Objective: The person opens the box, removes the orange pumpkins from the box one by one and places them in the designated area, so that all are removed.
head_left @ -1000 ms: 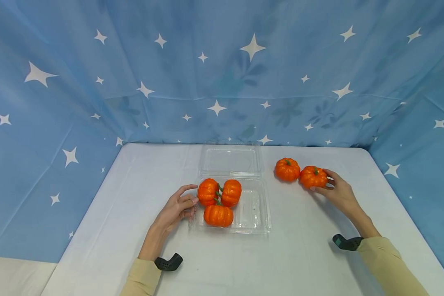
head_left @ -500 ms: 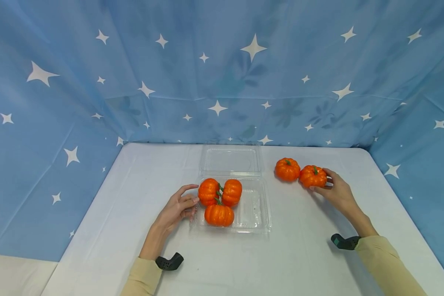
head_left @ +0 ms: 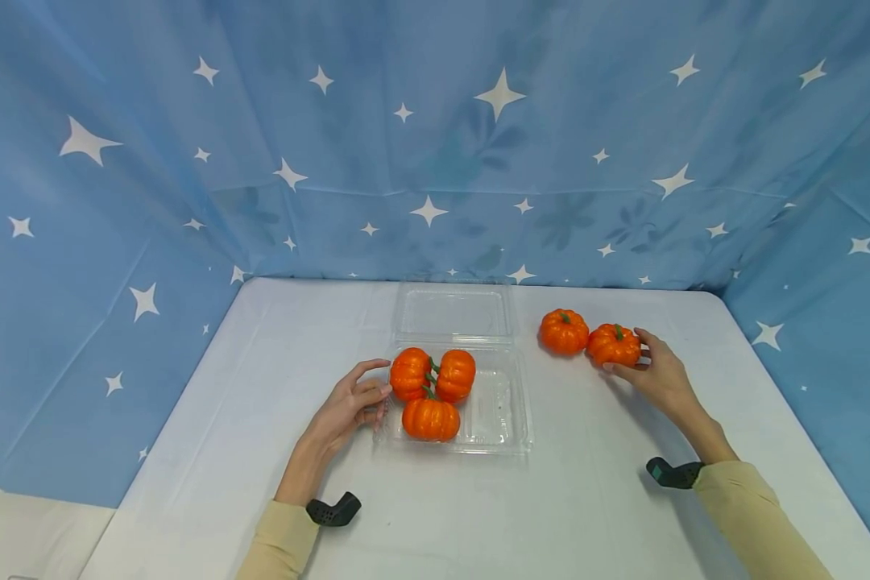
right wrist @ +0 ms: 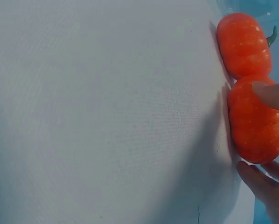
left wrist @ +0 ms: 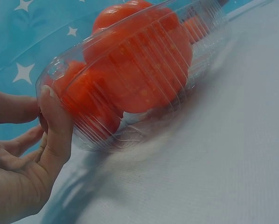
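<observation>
A clear plastic clamshell container (head_left: 500, 403) lies in the middle of the white table, holding three small orange pumpkins (head_left: 431, 420) grouped in its left part with stems turned inward. My left hand (head_left: 348, 407) pinches the container's left edge; in the left wrist view the thumb (left wrist: 55, 123) presses on its clear wall. At the right, my right hand (head_left: 658, 377) grips an orange pumpkin (head_left: 613, 345) that stands on the table. Its thumb (right wrist: 272, 95) lies on the near side, with fingers at the far side, partly hidden. Another pumpkin (head_left: 560, 333) touches this one on the left.
The container's clear lid (head_left: 453, 314) lies folded back behind it, near the table's rear edge. A blue curtain (head_left: 435, 145) with white stars surrounds the back and sides of the white table (head_left: 573, 499).
</observation>
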Demonstrator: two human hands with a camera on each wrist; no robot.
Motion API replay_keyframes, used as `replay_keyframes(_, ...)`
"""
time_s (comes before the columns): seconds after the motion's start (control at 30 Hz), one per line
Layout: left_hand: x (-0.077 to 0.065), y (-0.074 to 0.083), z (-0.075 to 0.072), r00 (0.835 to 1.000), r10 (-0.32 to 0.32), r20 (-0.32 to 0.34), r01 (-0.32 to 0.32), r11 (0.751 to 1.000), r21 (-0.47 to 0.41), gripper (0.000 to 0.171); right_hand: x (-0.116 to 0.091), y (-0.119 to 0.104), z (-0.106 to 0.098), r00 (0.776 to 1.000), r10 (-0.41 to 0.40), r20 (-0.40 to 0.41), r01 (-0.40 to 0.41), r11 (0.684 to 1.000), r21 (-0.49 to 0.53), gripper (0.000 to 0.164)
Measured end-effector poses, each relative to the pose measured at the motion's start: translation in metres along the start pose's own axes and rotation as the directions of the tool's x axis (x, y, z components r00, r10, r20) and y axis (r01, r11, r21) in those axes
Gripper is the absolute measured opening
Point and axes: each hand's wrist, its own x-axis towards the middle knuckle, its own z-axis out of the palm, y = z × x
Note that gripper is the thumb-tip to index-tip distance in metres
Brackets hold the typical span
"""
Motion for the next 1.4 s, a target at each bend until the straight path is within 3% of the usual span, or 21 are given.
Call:
replay_keyframes(0.3, -0.001, 0.000, 0.002, 1.000, 0.002, 0.002, -0.002, 1.000, 0.005, 0.056, -0.006, -0.007, -0.003, 0.992, -0.044, -0.115, 0.041, 0.999, -0.031, 0.085)
replay_keyframes(0.47, -0.001, 0.002, 0.001, 1.000, 0.001, 0.003, -0.001, 1.000, -0.001, 0.056, -0.009, -0.021, -0.006, 0.974, -0.133, -0.185, 0.126, 0.991, -0.048, 0.077)
replay_keyframes(0.73, -0.002, 0.002, 0.001, 1.000, 0.006, 0.006, -0.007, 1.000, 0.008, 0.058, -0.015, -0.050, -0.007, 0.955, -0.202, -0.215, 0.198, 0.979, -0.039, 0.068)
replay_keyframes(1.03, -0.001, 0.001, 0.001, 1.000, 0.001, -0.002, -0.001, 1.000, 0.003, 0.058, -0.020, -0.082, -0.007, 0.947, -0.277, -0.161, 0.279, 0.960, -0.014, 0.065)
replay_keyframes(1.4, -0.001, 0.001, 0.001, 1.000, -0.001, -0.009, 0.001, 1.000, 0.007, 0.056, -0.022, -0.119, -0.003, 0.966, -0.256, 0.034, 0.252, 0.963, 0.090, 0.064)
